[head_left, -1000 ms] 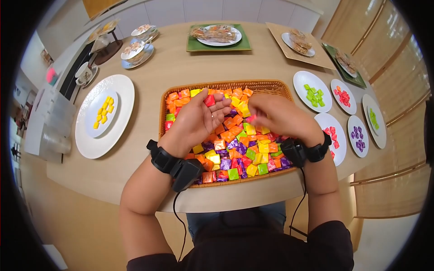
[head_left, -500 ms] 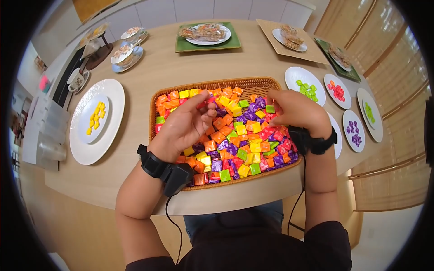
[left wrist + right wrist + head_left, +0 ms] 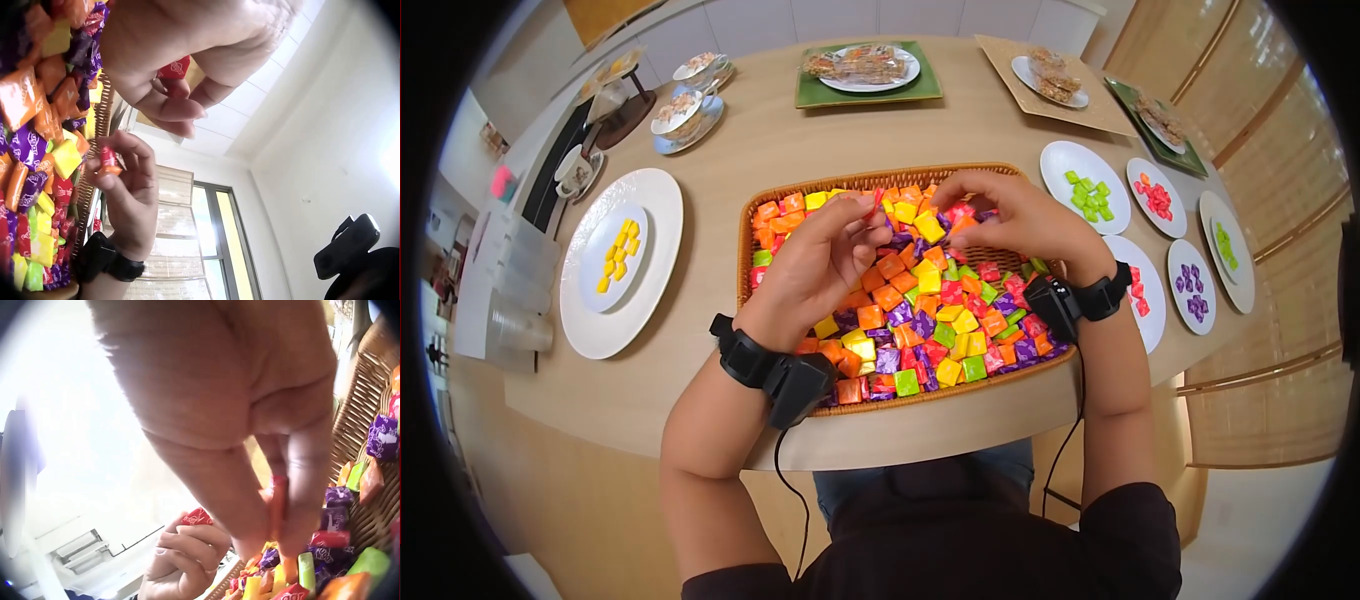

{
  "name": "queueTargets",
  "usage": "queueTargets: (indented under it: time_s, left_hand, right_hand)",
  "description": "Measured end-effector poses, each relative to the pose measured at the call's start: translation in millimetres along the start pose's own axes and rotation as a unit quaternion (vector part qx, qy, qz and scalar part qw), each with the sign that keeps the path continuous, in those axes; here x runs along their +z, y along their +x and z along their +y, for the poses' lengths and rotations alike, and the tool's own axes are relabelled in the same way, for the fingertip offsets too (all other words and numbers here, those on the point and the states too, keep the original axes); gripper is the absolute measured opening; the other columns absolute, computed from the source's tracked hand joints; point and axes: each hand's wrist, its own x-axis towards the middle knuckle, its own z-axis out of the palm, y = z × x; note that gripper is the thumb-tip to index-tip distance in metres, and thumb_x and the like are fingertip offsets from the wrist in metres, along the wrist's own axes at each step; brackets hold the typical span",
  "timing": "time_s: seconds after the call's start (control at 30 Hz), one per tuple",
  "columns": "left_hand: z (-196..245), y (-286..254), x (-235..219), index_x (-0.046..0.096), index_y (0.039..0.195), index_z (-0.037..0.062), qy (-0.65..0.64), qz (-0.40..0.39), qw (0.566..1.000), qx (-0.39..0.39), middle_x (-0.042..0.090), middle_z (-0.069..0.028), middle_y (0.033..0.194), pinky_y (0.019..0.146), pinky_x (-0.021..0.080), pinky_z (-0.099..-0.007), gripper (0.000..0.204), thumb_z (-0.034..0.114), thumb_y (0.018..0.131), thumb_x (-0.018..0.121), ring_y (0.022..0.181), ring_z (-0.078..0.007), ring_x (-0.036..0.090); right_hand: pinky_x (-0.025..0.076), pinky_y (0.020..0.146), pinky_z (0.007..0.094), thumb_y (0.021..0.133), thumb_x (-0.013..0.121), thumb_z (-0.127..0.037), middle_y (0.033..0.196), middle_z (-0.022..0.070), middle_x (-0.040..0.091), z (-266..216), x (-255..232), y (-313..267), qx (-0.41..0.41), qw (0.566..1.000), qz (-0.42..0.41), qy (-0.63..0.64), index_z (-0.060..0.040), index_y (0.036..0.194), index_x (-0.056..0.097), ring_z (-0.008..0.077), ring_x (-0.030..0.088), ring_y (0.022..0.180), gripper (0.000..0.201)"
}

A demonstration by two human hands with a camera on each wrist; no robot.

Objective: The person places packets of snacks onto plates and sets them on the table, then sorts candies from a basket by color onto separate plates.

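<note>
My left hand [image 3: 820,260] is over the left part of a wicker basket [image 3: 935,397] heaped with wrapped candies [image 3: 948,335] in orange, yellow, red, green and purple. Its thumb and curled fingers hold a red candy [image 3: 175,67], which also shows at the fingertips in the right wrist view. Above the basket's far right part is my right hand [image 3: 1030,225], palm down. Between its thumb and finger it pinches a red candy [image 3: 107,155], with some orange showing at its lower end. In the head view that piece is mostly hidden by the fingers.
White plates of sorted candies stand right of the basket: green [image 3: 1060,160], red [image 3: 1137,172], purple [image 3: 1180,310]. On the left is a large plate [image 3: 585,320] with yellow candies. Behind are a green tray [image 3: 815,97] of packaged snacks and teacups [image 3: 678,118].
My left hand has turned from palm up to fingers curled about the red candy. My right hand moved right over the candies, then back left, and now pinches a candy.
</note>
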Motion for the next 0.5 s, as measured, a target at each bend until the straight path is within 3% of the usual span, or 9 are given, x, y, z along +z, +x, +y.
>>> queueTargets:
  time_s: [0.07, 0.1, 0.2, 0.27, 0.33, 0.37, 0.47, 0.5]
  left_hand:
    - [0, 1, -2, 0.051, 0.087, 0.005, 0.004, -0.007, 1.0, 0.028, 0.055, -0.0039, 0.083, 0.053, 0.045, -0.0145, 0.009, 0.013, 0.085, 0.055, 0.074, -0.0102, 0.055]
    - [1, 2, -3, 0.051, 0.087, 0.0055, 0.008, -0.007, 0.999, 0.042, 0.055, -0.004, 0.084, 0.055, 0.046, -0.0149, 0.008, 0.012, 0.085, 0.055, 0.076, -0.0109, 0.056]
    - [2, 4, -6, 0.05, 0.089, 0.0062, 0.007, -0.006, 0.998, 0.06, 0.057, -0.0045, 0.088, 0.058, 0.046, -0.015, 0.008, 0.011, 0.085, 0.055, 0.082, -0.0119, 0.059]
    - [2, 4, -3, 0.05, 0.091, 0.0065, 0.025, 0.005, 0.998, 0.064, 0.057, -0.0045, 0.089, 0.059, 0.046, -0.0151, 0.011, 0.011, 0.084, 0.056, 0.081, -0.0115, 0.059]
    - [1, 2, 0, 0.05, 0.095, 0.0064, 0.038, 0.025, 0.997, 0.065, 0.057, -0.0051, 0.091, 0.059, 0.047, -0.015, 0.012, 0.01, 0.085, 0.054, 0.08, -0.0116, 0.059]
    - [1, 3, 0, 0.05, 0.098, 0.006, 0.049, 0.029, 0.996, 0.075, 0.057, -0.0059, 0.093, 0.059, 0.047, -0.0152, 0.013, 0.01, 0.086, 0.053, 0.08, -0.0116, 0.058]
    - [2, 3, -1, 0.05, 0.101, 0.0037, 0.057, 0.028, 0.994, 0.087, 0.056, -0.0078, 0.094, 0.06, 0.047, -0.0161, 0.016, 0.009, 0.087, 0.051, 0.08, -0.012, 0.057]
    - [3, 3, -2, 0.049, 0.103, 0.0018, 0.048, 0.021, 0.994, 0.091, 0.056, -0.0089, 0.094, 0.061, 0.048, -0.0167, 0.018, 0.009, 0.087, 0.049, 0.08, -0.0126, 0.057]
  right_hand:
    - [0.045, 0.078, 0.0295, 0.075, 0.064, -0.01, 0.095, 0.007, 0.059, 0, -1, 2, -0.044, 0.994, 0.067, -0.071, -0.0038, 0.102, 0.054, 0.0178, 0.056, 0.089, 0.03]
    - [0.044, 0.081, 0.029, 0.077, 0.06, -0.007, 0.098, 0.0084, 0.06, -4, -3, -1, 0.025, 0.995, 0.054, -0.081, -0.0035, 0.102, 0.055, 0.0182, 0.056, 0.093, 0.027]
    - [0.044, 0.081, 0.0295, 0.077, 0.058, -0.005, 0.098, 0.0089, 0.059, -8, -6, 3, 0.028, 0.994, 0.015, -0.108, -0.0035, 0.103, 0.055, 0.0183, 0.056, 0.092, 0.026]
    - [0.045, 0.077, 0.0305, 0.077, 0.056, -0.003, 0.094, 0.0109, 0.06, -21, -5, 10, -0.004, 0.991, 0.011, -0.131, -0.0032, 0.103, 0.055, 0.0203, 0.058, 0.087, 0.026]
    - [0.047, 0.065, 0.0259, 0.08, 0.053, 0.0, 0.084, 0.0071, 0.059, -36, -7, 17, -0.005, 0.983, 0.006, -0.182, 0.0, 0.104, 0.051, 0.0142, 0.058, 0.074, 0.024]
    - [0.047, 0.065, 0.0267, 0.08, 0.054, -0.002, 0.078, 0.008, 0.058, -30, -6, 25, -0.099, 0.961, 0.046, -0.253, 0.001, 0.1, 0.052, 0.0153, 0.059, 0.072, 0.021]
    - [0.048, 0.063, 0.0256, 0.079, 0.056, -0.005, 0.077, 0.0064, 0.058, -55, -8, 39, -0.036, 0.971, 0.089, -0.218, 0.0015, 0.096, 0.052, 0.0133, 0.058, 0.068, 0.019]
    - [0.047, 0.061, 0.0235, 0.08, 0.058, -0.009, 0.075, 0.0047, 0.057, -59, -5, 43, -0.046, 0.982, 0.121, -0.138, 0.0015, 0.095, 0.053, 0.0106, 0.057, 0.067, 0.019]
